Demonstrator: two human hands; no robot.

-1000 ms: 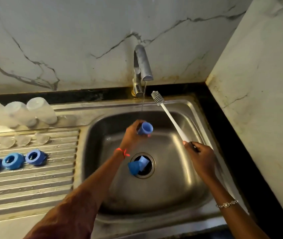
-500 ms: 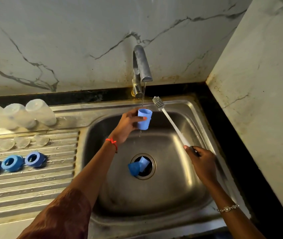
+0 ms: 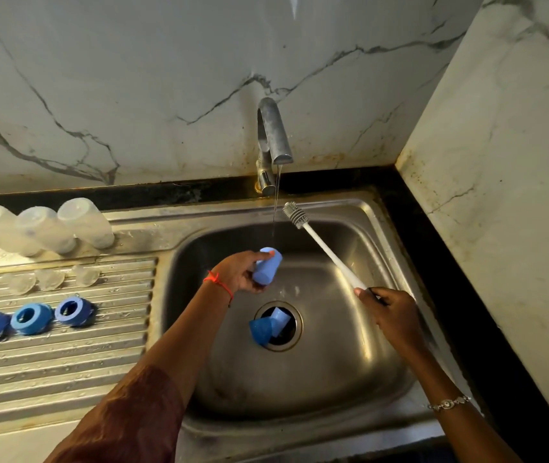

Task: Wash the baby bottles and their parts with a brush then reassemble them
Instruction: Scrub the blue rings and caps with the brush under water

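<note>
My left hand point(image 3: 239, 274) grips a light blue bottle cap point(image 3: 267, 266) over the sink basin point(image 3: 316, 379), just below the thin stream from the tap point(image 3: 273, 135). My right hand point(image 3: 392, 312) holds the white handle of a bottle brush point(image 3: 325, 247), its bristle head raised beside the water stream. Two more blue caps point(image 3: 271, 324) lie on the drain. Three clear bottles point(image 3: 42, 227) lie on the drainboard's far edge, with three clear teats point(image 3: 49, 279) and three blue collar rings point(image 3: 29, 317) in rows below them.
The ribbed steel drainboard point(image 3: 59, 369) fills the left side. A marble wall stands behind the tap and another marble wall point(image 3: 514, 162) closes off the right, with a black counter strip along the sink's edge.
My left hand has lowered the blue cap from under the tap and tilted it over, mouth downward. The brush has stayed nearly still in my right hand.
</note>
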